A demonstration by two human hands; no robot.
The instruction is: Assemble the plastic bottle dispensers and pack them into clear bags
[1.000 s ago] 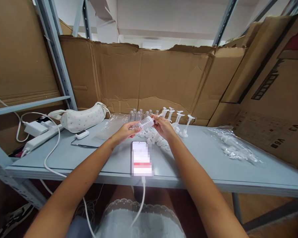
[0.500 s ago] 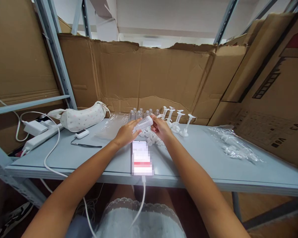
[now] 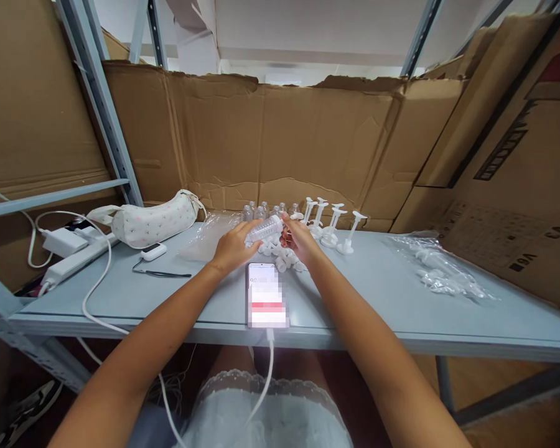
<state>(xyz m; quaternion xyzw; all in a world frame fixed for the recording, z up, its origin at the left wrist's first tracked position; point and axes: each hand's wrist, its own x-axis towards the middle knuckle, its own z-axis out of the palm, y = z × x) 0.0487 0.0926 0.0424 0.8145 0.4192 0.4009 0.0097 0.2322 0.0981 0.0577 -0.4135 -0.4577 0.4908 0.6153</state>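
A clear ribbed plastic bottle (image 3: 264, 230) lies tilted between my hands, above the far middle of the table. My left hand (image 3: 233, 250) is wrapped round its left end, thumb underneath. The fingers of my right hand (image 3: 300, 239) are pinched at its right end; any small part inside them is hidden. Below the bottle, small white plastic caps (image 3: 285, 257) lie in a loose pile. Several clear bottles (image 3: 264, 210) stand behind my hands. To the right, several white pump heads (image 3: 350, 235) stand upright.
A plugged-in phone (image 3: 262, 292) lies near the front edge of the table (image 3: 401, 311). At left are a floral pouch (image 3: 154, 219), a white strapped device (image 3: 154, 251), a power strip (image 3: 77, 258) and plastic film (image 3: 205, 239). A bag of white parts (image 3: 441, 267) lies right. Cardboard (image 3: 280, 137) stands behind.
The bottle has shifted slightly left, its right end now a little lower. My right fingers have curled a bit more at that end. The things on the table stay put.
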